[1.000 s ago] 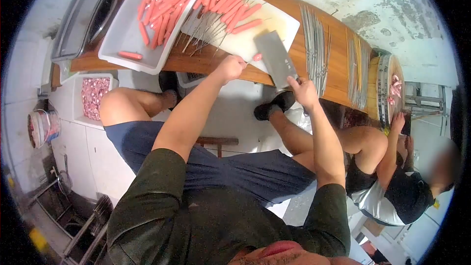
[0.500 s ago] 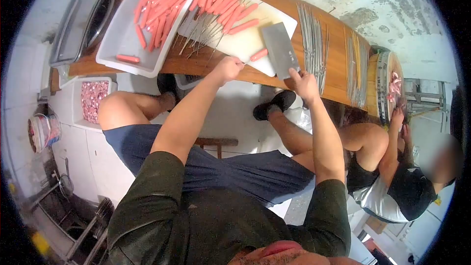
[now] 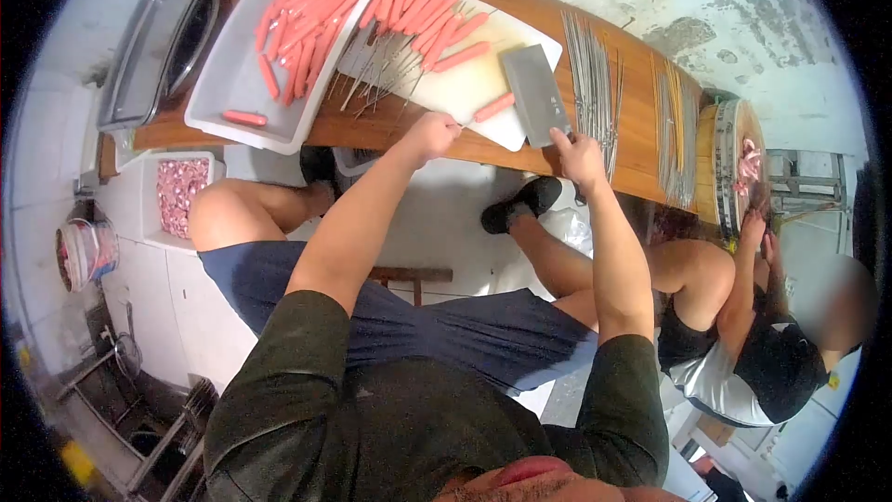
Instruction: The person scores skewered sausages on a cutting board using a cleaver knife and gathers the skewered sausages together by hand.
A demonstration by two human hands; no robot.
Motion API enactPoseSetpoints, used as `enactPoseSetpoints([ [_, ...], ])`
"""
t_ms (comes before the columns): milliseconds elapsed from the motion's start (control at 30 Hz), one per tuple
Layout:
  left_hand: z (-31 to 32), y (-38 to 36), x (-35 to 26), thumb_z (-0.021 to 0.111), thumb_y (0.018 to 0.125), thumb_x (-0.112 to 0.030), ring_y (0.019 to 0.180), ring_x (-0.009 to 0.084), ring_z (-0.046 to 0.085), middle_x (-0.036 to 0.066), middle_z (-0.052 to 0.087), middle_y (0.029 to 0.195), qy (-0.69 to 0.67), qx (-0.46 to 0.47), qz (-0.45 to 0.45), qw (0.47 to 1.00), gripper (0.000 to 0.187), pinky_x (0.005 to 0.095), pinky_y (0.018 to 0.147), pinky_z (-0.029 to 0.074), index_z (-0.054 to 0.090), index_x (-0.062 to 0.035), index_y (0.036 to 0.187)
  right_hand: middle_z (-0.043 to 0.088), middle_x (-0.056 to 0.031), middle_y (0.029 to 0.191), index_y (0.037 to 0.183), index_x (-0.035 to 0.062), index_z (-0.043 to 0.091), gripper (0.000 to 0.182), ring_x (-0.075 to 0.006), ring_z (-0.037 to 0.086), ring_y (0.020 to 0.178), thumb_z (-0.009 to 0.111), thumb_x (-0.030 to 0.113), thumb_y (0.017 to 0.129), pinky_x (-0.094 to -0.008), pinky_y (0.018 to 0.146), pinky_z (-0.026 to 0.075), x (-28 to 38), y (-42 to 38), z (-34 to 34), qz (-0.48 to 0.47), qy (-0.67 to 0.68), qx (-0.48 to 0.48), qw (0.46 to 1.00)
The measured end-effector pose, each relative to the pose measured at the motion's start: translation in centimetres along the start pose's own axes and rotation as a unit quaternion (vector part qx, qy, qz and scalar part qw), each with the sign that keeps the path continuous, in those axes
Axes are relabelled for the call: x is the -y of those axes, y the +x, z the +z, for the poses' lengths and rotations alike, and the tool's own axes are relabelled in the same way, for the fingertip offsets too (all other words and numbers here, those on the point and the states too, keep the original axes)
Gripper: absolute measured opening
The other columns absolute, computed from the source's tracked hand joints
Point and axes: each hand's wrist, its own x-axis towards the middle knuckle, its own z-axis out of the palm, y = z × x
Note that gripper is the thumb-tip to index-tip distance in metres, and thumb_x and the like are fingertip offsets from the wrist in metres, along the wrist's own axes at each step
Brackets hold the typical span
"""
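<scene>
In the head view, my left hand (image 3: 433, 137) is closed around the end of a thin skewer. On that skewer sits one pink sausage (image 3: 494, 108), at the near edge of the white cutting board (image 3: 509, 135). My right hand (image 3: 581, 160) grips a cleaver (image 3: 537, 93) by its handle, which the fingers mostly hide. The broad blade lies over the right part of the board, just right of the sausage. Farther back on the board, several skewered sausages (image 3: 429, 20) lie in a row, their skewers (image 3: 381, 79) fanned toward me.
A white tub (image 3: 200, 102) of loose sausages stands left of the board. Bundles of metal skewers (image 3: 595, 84) lie to the right on the wooden table (image 3: 636, 144). Beyond them, another person's hands (image 3: 754, 228) work by a round chopping block (image 3: 723, 163). Minced-looking meat (image 3: 181, 193) fills a lower container.
The cleaver and my right hand have shifted slightly to the right. The sausage on the skewer shows a little more of its length, and my left hand stays nearly in place.
</scene>
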Motion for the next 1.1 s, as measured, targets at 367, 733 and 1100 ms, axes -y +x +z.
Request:
enactPoseSetpoints([
  [367, 0.2, 0.4, 0.3, 0.057, 0.09, -0.019, 0.065, 0.0132, 0.051, 0.003, 0.057, 0.072, 0.013, -0.004, -0.003, 1.0, 0.021, 0.0316, 0.058, 0.042, 0.065, 0.0008, 0.087, 0.066, -0.0303, 0.088, 0.095, -0.0078, 0.068, 0.065, -0.0425, 0.065, 0.091, 0.059, 0.056, 0.086, -0.0437, 0.083, 0.05, -1.3, 1.2, -0.3, 0.011, 0.039, -0.007, 0.999],
  [733, -0.5, -0.4, -1.3, 0.057, 0.09, -0.02, 0.085, 0.0343, 0.065, 0.023, 0.067, 0.093, 0.09, 0.012, -0.004, 0.996, 0.026, 0.0424, 0.078, 0.05, 0.066, 0.0036, 0.097, 0.057, -0.0099, 0.059, 0.081, -0.0072, 0.064, 0.052, -0.0163, 0.055, 0.05, 0.064, 0.044, 0.09, -0.0336, 0.051, 0.045, -3.1, -3.1, -2.0, 0.051, 0.135, 0.013, 0.989],
  [1100, 1.1, -1.6, 0.0, 0.055, 0.091, -0.021, 0.09, 0.042, 0.063, 0.024, 0.066, 0.096, 0.181, -0.079, 0.127, 0.972, 0.023, 0.0466, 0.081, 0.05, 0.066, -0.0017, 0.096, 0.065, -0.0128, 0.066, 0.093, -0.01, 0.067, 0.053, -0.0169, 0.06, 0.057, 0.063, 0.043, 0.091, -0.0322, 0.057, 0.048, -1.9, -2.4, -1.5, 0.031, 0.155, -0.01, 0.987],
])
